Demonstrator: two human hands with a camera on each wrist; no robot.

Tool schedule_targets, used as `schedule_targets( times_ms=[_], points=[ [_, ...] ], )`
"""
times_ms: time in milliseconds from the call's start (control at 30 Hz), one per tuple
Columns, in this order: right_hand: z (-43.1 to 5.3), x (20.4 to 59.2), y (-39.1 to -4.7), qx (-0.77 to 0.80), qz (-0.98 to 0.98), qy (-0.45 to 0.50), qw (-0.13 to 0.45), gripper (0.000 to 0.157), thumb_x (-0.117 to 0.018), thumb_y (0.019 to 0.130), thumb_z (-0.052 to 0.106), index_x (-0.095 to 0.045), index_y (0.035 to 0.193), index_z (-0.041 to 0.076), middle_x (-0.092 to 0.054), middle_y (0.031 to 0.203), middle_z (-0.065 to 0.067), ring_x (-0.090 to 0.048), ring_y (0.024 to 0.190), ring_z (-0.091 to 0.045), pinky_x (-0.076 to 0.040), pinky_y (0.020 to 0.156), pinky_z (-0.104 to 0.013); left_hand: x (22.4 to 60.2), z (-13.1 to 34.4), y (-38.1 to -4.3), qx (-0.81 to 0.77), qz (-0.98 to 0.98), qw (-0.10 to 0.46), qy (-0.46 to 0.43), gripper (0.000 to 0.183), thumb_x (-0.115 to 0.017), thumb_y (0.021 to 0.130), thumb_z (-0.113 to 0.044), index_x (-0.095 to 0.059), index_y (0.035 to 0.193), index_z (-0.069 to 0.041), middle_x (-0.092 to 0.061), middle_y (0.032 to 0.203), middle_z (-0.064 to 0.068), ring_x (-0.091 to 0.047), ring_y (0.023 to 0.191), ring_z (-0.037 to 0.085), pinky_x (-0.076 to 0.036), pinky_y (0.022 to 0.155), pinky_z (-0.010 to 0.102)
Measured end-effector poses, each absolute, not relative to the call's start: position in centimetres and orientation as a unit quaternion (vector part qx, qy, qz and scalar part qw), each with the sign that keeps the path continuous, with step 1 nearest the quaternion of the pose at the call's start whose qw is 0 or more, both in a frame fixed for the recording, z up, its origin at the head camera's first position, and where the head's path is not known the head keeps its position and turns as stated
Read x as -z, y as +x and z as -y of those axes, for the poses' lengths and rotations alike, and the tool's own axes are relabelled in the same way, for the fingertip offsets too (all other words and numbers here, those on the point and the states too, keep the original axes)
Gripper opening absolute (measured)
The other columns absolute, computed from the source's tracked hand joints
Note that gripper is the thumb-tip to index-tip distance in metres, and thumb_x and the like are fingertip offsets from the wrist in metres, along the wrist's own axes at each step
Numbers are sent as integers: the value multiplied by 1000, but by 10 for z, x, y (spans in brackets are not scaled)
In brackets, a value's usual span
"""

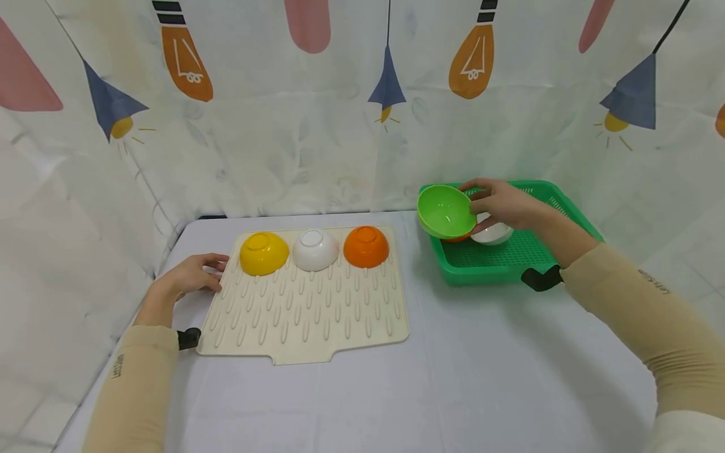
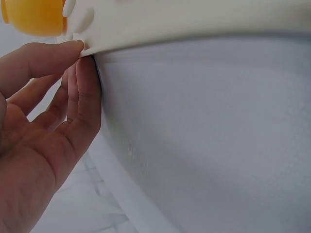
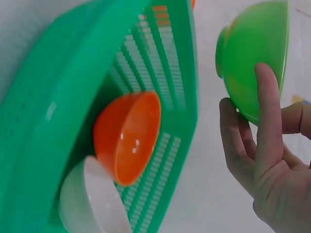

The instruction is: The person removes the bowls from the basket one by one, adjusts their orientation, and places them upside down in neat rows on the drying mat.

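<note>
My right hand [image 1: 501,202] holds a light green bowl [image 1: 446,212] by its side, above the left end of the green basket [image 1: 487,275]. In the right wrist view the bowl [image 3: 252,58] is tilted, with fingers and thumb about its wall. My left hand [image 1: 192,275] pinches the left edge of a cream draining mat [image 1: 317,314], thumb on top and fingertips at the underside in the left wrist view. Upside down along the mat's back edge lie a yellow bowl [image 1: 263,254], a white bowl [image 1: 315,250] and an orange bowl [image 1: 366,247].
Inside the basket, another orange bowl [image 3: 127,138] and another white bowl [image 3: 92,199] lean side by side. A white cloth [image 1: 362,402] covers the table. A patterned curtain [image 1: 340,145] hangs right behind the table.
</note>
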State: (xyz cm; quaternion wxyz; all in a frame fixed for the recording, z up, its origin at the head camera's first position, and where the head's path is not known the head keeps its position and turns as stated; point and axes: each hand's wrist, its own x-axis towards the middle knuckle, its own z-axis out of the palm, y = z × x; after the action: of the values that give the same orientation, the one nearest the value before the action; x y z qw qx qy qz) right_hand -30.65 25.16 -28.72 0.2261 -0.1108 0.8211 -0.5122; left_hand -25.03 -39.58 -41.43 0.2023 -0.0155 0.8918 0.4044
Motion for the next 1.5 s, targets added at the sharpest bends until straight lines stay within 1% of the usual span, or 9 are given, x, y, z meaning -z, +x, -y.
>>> schedule_targets(
  times_ms=[433,700,833,967,1067,1233,1300,1367,1500],
  points=[
    [-187,312,-288,563,-782,-112,241,59,-52,93,-6,-44,150,6,-52,137,-25,-71,93,-35,-61,79,-50,416,394,-249,-398,-895,198,-24,83,-71,83,10,-28,154,11,-37,144,33,-52,117,39,-52,81,24],
    [-155,325,-278,575,-769,-108,257,57,-53,94,-4,-44,149,8,-54,134,-23,-69,99,-37,-61,79,-51,414,392,-247,-384,-903,191,-18,82,-71,82,9,-30,153,12,-39,143,34,-52,115,38,-52,82,27],
    [-144,329,-273,577,-766,-107,263,56,-53,93,-4,-44,147,8,-54,133,-23,-69,101,-38,-61,78,-50,413,389,-245,-370,-909,189,-19,80,-72,83,4,-31,152,13,-40,141,34,-54,109,36,-51,85,31],
    [-137,335,-270,584,-757,-103,274,56,-52,93,-4,-42,148,7,-53,133,-24,-68,102,-36,-59,83,-53,408,382,-245,-352,-918,181,-22,75,-71,91,-7,-31,151,14,-40,140,38,-58,106,37,-55,87,37],
    [-133,338,-268,586,-753,-98,282,57,-52,95,-3,-40,149,6,-51,133,-24,-66,103,-35,-58,85,-53,399,374,-245,-330,-932,148,-32,69,-67,97,-16,-33,150,13,-42,138,40,-62,105,41,-57,88,43],
    [-129,342,-268,592,-748,-85,289,56,-52,96,-4,-39,149,6,-52,131,-25,-65,106,-36,-60,83,-50,380,349,-236,-298,-953,18,-48,54,-62,103,-26,-46,142,8,-52,129,33,-57,106,47,-53,84,54],
    [-128,343,-268,595,-745,-81,290,55,-51,96,-4,-40,149,6,-52,130,-25,-64,106,-36,-60,84,-51,372,333,-231,-297,-954,-30,-38,48,-60,104,-29,-51,137,4,-56,124,29,-56,107,46,-52,81,53],
    [-127,345,-267,597,-744,-78,290,54,-52,96,-4,-40,148,7,-52,129,-25,-64,107,-36,-59,84,-51,364,316,-227,-305,-950,-59,-17,44,-59,105,-33,-56,132,2,-59,120,25,-58,103,42,-53,76,48],
    [-125,349,-265,603,-737,-74,294,54,-51,97,-4,-40,148,7,-52,129,-25,-63,108,-36,-58,85,-52,351,279,-218,-338,-939,-61,31,40,-60,104,-38,-62,125,-3,-63,114,17,-62,96,34,-55,72,40]
  ],
)
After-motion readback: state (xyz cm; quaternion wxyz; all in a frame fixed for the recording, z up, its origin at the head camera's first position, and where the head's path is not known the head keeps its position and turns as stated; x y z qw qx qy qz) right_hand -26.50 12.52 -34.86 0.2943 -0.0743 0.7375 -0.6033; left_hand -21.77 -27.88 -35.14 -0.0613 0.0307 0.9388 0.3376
